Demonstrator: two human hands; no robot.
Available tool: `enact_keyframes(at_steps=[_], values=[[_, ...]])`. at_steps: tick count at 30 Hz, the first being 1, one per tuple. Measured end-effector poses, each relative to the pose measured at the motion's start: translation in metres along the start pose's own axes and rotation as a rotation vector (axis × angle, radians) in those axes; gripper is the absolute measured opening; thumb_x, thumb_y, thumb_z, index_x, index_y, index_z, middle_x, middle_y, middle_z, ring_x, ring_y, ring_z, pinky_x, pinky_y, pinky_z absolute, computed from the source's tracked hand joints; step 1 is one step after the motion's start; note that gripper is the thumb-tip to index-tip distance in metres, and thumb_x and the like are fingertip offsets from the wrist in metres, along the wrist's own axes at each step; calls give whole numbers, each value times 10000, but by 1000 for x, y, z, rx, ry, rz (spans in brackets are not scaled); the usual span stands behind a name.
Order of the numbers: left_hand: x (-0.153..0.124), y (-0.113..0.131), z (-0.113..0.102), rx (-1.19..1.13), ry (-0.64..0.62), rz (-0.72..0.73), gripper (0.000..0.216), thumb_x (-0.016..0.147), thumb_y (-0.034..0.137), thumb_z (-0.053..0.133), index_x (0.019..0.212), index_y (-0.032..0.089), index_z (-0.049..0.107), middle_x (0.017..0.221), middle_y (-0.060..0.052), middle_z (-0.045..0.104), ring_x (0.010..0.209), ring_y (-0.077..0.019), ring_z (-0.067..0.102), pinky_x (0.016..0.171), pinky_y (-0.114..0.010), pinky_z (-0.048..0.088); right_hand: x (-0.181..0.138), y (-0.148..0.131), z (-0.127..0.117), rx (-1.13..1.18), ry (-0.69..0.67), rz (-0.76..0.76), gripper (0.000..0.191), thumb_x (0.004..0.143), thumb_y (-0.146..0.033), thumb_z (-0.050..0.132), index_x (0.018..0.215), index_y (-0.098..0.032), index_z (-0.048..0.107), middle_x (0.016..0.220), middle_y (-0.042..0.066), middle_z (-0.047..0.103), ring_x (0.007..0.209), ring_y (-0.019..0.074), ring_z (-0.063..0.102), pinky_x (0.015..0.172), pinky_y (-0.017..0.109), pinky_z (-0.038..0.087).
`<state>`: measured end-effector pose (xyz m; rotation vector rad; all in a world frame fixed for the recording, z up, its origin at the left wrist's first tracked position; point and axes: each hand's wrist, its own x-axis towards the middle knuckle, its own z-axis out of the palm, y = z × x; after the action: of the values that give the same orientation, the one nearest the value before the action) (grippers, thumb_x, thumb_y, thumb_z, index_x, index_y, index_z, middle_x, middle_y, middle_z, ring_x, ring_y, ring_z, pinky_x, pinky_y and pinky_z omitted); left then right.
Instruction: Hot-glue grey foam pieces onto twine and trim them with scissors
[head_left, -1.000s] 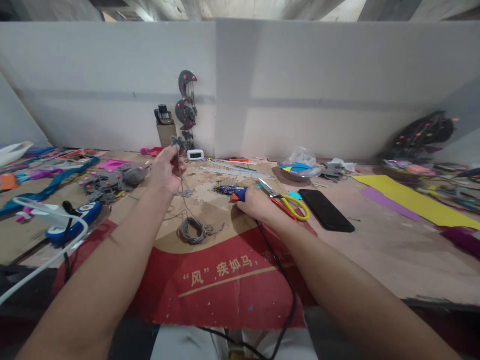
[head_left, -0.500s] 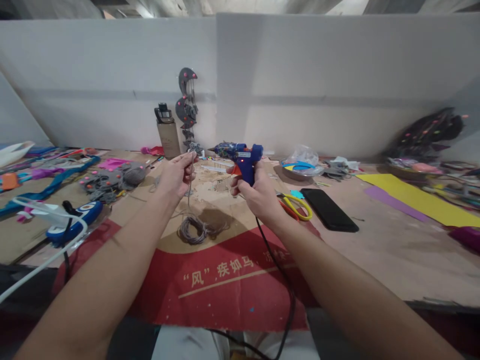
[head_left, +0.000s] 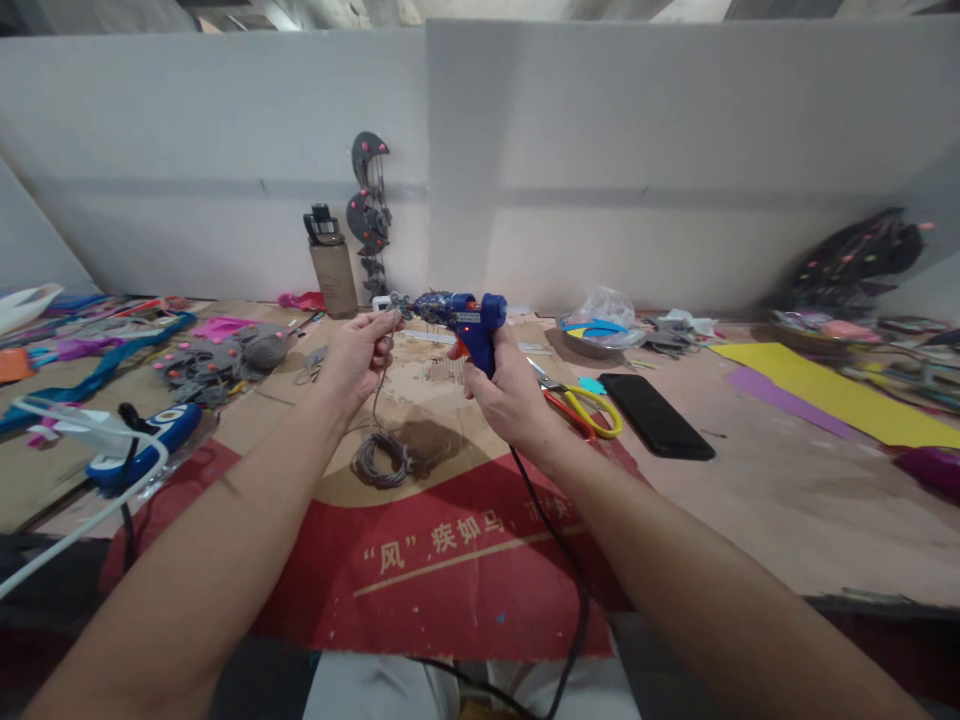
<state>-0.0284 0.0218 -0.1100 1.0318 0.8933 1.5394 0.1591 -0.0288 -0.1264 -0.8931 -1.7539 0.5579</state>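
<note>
My right hand [head_left: 506,385] is wrapped round the handle of a blue hot glue gun [head_left: 480,325], its nozzle pointing left. In my left hand [head_left: 364,355], thumb and fingers pinch a grey cord [head_left: 381,392] close to a small grey tangled piece at the fingertips. The nozzle tip is at or very near that piece; whether they touch I cannot tell. From my left hand the cord hangs down to a loose coil [head_left: 382,462] on the red and tan cardboard [head_left: 465,600]. A black cable runs down from the gun's handle.
Scissors with yellow and orange handles [head_left: 592,410] and a black phone [head_left: 656,415] lie to the right. A bottle [head_left: 332,265] stands at the back by the white panel. On the left are a blue power strip [head_left: 142,445] and grey pinned pieces [head_left: 217,365].
The glue gun has moved left, bringing its nozzle up to the piece at my left fingertips. My left hand still pinches the cord. The view has shifted slightly.
</note>
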Motion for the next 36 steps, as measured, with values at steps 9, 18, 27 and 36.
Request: enact_keyframes(at_steps=[9,18,27,36], values=[[-7,1,7,55,-12,44,195,604,247,740,655,134,589,599,13,544,376,-5,339,303,-141,143,0,3,0,-62,7,-19,310,773,-141,407,1068,-206,474,887,35,556,761,157,519,684,315,429],[-1,0,0,18,38,87,171,604,211,725,645,136,576,587,21,537,377,-4,351,298,-126,159,3,1,-1,73,8,62,346,733,-156,405,1068,-211,473,942,33,587,687,131,513,635,281,437],[-5,-6,9,56,15,97,166,607,198,711,709,155,587,639,12,578,392,-19,378,330,-149,206,12,48,-10,-644,-214,472,201,725,-269,510,864,-138,571,957,160,611,912,269,562,774,355,412],[-30,-9,27,513,64,478,75,624,161,698,671,182,643,593,20,554,520,-81,437,483,-196,334,16,20,8,169,70,259,264,835,-456,435,928,-209,422,918,45,606,869,146,587,792,313,451]])
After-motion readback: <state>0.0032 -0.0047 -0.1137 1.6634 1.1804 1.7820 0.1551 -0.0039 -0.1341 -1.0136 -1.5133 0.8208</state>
